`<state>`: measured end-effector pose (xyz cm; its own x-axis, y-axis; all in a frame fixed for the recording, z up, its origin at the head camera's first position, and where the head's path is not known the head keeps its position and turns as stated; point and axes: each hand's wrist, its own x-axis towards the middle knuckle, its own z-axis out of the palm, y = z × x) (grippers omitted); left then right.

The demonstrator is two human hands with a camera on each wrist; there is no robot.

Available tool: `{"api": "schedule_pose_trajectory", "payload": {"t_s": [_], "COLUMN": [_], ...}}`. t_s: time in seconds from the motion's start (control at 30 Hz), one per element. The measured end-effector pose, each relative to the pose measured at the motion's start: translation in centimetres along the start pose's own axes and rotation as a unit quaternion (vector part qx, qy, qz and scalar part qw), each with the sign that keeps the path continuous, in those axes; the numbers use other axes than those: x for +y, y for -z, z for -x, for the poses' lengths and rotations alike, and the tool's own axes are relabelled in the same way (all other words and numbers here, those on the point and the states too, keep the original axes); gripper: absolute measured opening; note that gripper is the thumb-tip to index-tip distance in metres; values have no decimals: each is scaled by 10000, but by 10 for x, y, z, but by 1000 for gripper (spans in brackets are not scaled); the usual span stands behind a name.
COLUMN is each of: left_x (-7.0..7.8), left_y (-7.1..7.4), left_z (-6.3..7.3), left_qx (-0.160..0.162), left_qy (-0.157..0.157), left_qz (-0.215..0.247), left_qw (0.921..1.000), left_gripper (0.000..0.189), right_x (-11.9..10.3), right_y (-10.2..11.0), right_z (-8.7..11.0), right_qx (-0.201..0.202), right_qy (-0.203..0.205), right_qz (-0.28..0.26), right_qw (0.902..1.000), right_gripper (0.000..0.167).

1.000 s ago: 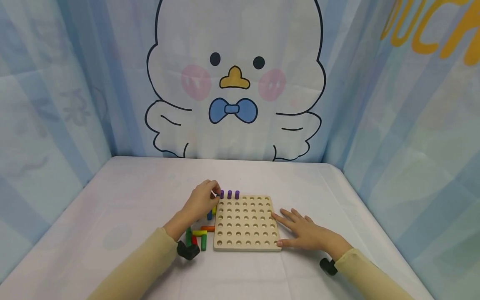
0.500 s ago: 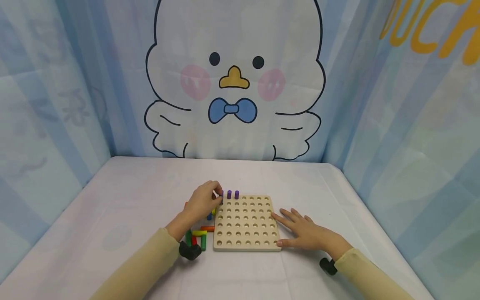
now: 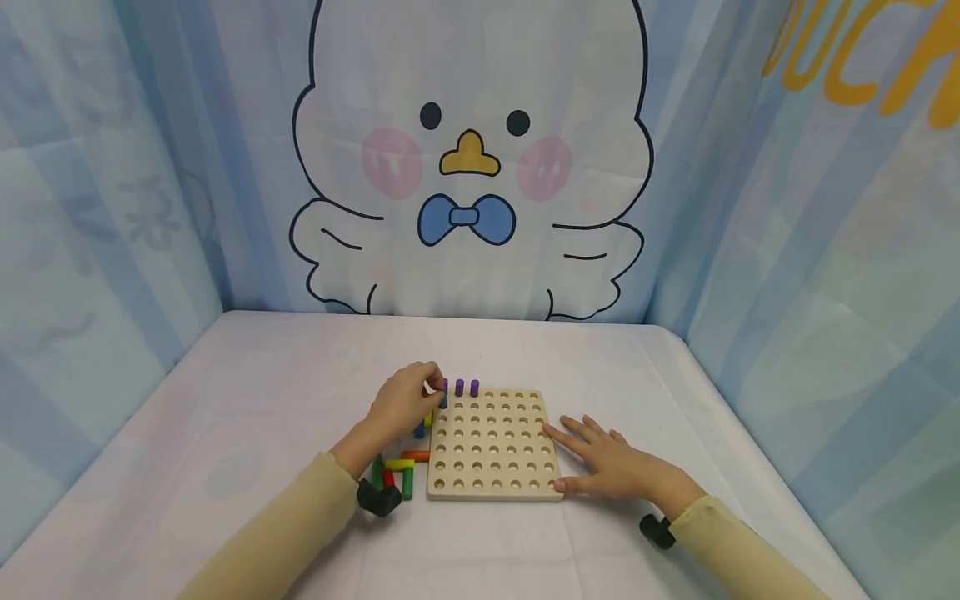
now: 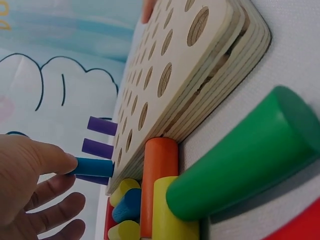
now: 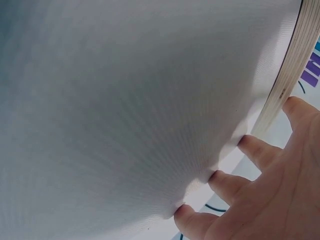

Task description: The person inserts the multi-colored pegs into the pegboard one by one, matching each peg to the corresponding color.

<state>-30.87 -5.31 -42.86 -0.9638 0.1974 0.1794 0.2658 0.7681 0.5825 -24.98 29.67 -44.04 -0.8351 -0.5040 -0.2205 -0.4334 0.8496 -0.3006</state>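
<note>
A square wooden pegboard (image 3: 491,443) with rows of round holes lies on the table. Three purple pegs (image 3: 475,388) stand upright in its back row at the left corner. My left hand (image 3: 405,400) pinches a blue peg (image 4: 94,167) between thumb and finger; its lower end is right at a hole just in front of the leftmost purple peg. The other left fingers are spread behind it. My right hand (image 3: 611,462) lies with fingers spread at the board's right side, its thumb and index finger touching the edge (image 5: 285,82) and the others on the cloth.
Left of the board lie loose pegs: an orange peg (image 4: 159,185), a yellow peg (image 4: 175,210), a green peg (image 4: 245,155), plus several red, blue and yellow ones. White cloth (image 3: 300,533) covers the table, and a printed curtain (image 3: 468,275) hangs behind it.
My left hand has shifted slightly right, bringing the blue peg from beside the corner to the hole in front of the purple peg. My right hand has stayed put.
</note>
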Motion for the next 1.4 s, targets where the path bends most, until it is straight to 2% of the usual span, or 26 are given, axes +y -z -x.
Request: {"api": "schedule_pose_trajectory", "payload": {"t_s": [0.3, 0.57, 0.83, 1.07, 1.27, 1.4], "left_x": [-1, -4, -8, -9, -4, -1], "left_y": [1, 2, 4, 6, 11, 14], "left_z": [-1, -1, 2, 9, 14, 16], "left_qx": [-213, -234, -349, -493, -706, -946], "left_qy": [-41, -8, 214, 431, 574, 692], "left_qz": [-129, -157, -188, -743, -1414, -1640], "left_qw": [9997, 9996, 9990, 9951, 9858, 9795], "left_gripper": [11, 9, 10, 9, 16, 22], "right_x": [0, -1, -4, -4, -3, -3], "right_y": [1, 3, 5, 2, 0, -1], "right_z": [-1, -1, 0, 0, 0, 0], "right_qx": [-8, 6, -5, -5, 5, 17], "right_qy": [-36, -30, -32, -57, -77, -85], "right_qz": [9, 11, -64, -60, -60, -98], "right_qw": [10000, 10000, 10000, 10000, 10000, 9999], "right_gripper": [89, 89, 89, 90, 90, 90]}}
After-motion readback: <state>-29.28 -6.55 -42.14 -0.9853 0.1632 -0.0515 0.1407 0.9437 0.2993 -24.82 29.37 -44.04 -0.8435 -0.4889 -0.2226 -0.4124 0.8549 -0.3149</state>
